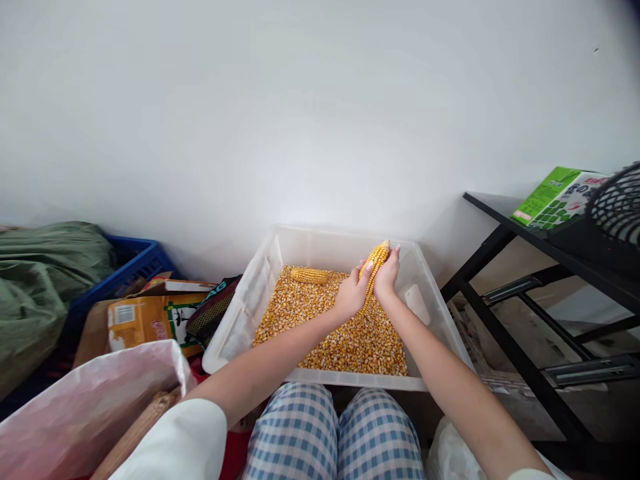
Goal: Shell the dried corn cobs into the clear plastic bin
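Observation:
Both my hands hold one ear of corn (374, 265), tilted with its pale tip up, above a translucent plastic bin (320, 241). My left hand (353, 292) is closed on its left side, thumb laid against the kernels. On the other side, my right hand (387, 275) wraps round it, its fingers partly hidden behind the ear. Loose corn kernels (345, 343) cover the bin's floor. A second ear of corn (309, 275) lies on them near the back left.
At left stand an open whitish sack (90, 407), an orange package (143, 320) and a blue crate (143, 257) with green cloth (55, 273). A black metal stand (520, 240) at right carries a green-and-white carton (555, 197). A white wall (320, 120) rises behind the bin.

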### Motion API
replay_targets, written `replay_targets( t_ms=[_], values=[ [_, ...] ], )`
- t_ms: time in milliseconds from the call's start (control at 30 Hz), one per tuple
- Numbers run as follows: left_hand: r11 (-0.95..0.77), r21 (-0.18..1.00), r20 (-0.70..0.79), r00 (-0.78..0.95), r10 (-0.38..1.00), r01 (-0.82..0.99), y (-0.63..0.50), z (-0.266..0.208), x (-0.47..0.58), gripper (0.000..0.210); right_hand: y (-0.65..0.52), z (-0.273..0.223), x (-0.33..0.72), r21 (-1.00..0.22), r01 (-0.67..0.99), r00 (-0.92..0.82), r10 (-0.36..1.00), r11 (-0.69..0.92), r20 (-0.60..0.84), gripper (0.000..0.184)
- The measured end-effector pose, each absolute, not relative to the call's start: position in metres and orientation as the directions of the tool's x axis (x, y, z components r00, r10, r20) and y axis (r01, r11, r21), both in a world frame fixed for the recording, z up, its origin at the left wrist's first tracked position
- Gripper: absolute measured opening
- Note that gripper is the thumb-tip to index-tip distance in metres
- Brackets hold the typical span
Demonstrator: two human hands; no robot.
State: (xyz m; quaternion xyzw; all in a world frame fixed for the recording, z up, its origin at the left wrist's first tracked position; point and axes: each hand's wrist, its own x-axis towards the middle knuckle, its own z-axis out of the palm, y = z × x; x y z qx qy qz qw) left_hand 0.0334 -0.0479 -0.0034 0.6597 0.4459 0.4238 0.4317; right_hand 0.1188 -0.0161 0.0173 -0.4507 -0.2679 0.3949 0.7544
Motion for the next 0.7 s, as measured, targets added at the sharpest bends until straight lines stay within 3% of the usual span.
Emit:
replay_targets(
  t_ms=[133,267,367,433,533,700],
  values=[
    [-0.163,0.986,0.147,0.254,0.956,0.044,-0.037,-0.002,0.036,0.053,-0.013,0.022,0.121,-0.874,-0.376,0.534,0.843,0.308,0.067,0.049],
    [-0.077,0.994,0.09,0.196,0.976,-0.073,-0.024,0.002,0.035,0.055,-0.014,0.029,0.117,-0.886,-0.42,0.363,0.931,0.198,0.035,0.049],
    [-0.085,0.996,0.085,0.089,0.992,-0.004,-0.023,0.0,0.032,0.055,-0.015,0.025,0.106,-0.885,-0.464,0.254,0.962,0.033,-0.097,0.052],
    [-0.105,0.99,0.1,0.05,0.994,0.096,-0.026,-0.003,0.031,0.055,-0.014,0.018,0.1,-0.878,-0.475,0.352,0.928,0.063,-0.124,0.049],
    [-0.119,0.962,0.108,0.057,0.993,0.247,-0.031,-0.004,0.031,0.058,-0.012,0.007,0.096,-0.923,-0.339,0.545,0.838,0.182,-0.035,0.045],
    [-0.116,0.943,0.095,0.082,0.992,0.312,-0.036,0.001,0.032,0.062,-0.015,0.001,0.102,-0.959,-0.114,0.58,0.801,0.258,0.147,0.051]
  ],
)
